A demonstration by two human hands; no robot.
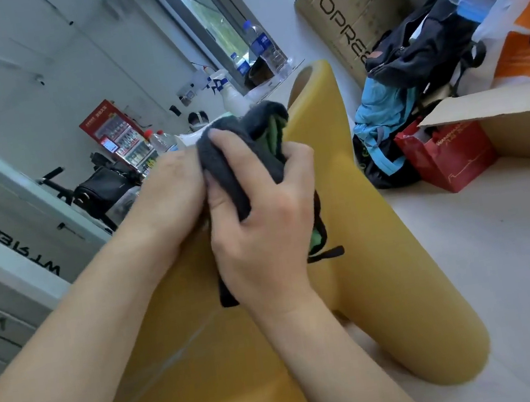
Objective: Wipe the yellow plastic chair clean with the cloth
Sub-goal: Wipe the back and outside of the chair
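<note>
Both hands, left [169, 194] and right [262, 235], grip the bunched dark cloth [233, 157] above the yellow plastic chair [363, 220]. Red bag [446, 156], cardboard box [520, 124] and backpack [381, 114] stand just right on the floor.

red bag [446, 156] | cardboard box [520, 121] | spray bottle [231, 97] | water bottle [263, 46]

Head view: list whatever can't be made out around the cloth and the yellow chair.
- Left hand: its fingers are hidden behind the cloth and the right hand, so its grip is unclear.
- Cloth: mostly bunched inside the hands; its full shape is hidden.
- Yellow chair: cut off by the bottom edge and covered by both forearms.
- Dirt on the chair: too faint to judge.
</note>
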